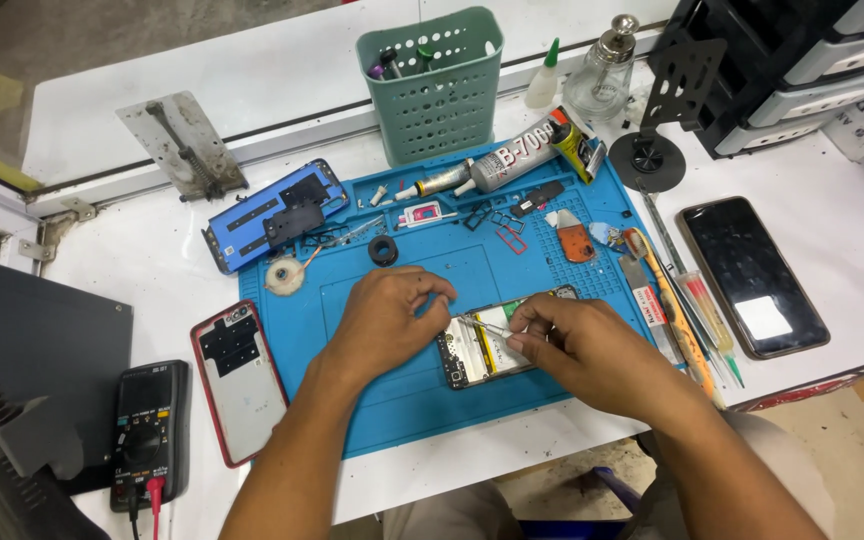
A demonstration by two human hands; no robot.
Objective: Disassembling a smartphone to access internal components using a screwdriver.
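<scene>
Opened smartphone [487,345] lies back-up near centre of the blue silicone repair mat [402,400], tilted, top end toward 2 o'clock. Left hand [387,315] sits at the phone's 9 o'clock, fingers curled, fingertips pressing the phone's left end; grasping nothing that shows. Right hand [577,345] at the phone's 3 o'clock, pinched on thin metal tweezers [490,326], tips pointing to 9 o'clock over the phone's interior. Both forearms come in from 6 o'clock.

Mat's near edge runs just short of the white table's [832,200] front edge; bare mat at 7 o'clock of the phone, open room there. At 12 o'clock on the mat: small black ring [383,250], glue tubes [512,160], small parts. Green perforated tool caddy [432,85] at the mat's far edge. Blue phone back cover [274,215] overlaps the mat's 10 o'clock corner; tape roll [284,275] just beside it. Red-rimmed phone frame [239,380] off the mat at 8 o'clock, touching its left edge. Multimeter [149,430] farther left, near the table front. At 3 o'clock, row of pry tools and screwdrivers [687,310] along the mat's right edge; dark-screened phone [752,275] beyond, well apart. Glass solvent dispenser [602,70] at 1 o'clock.
</scene>
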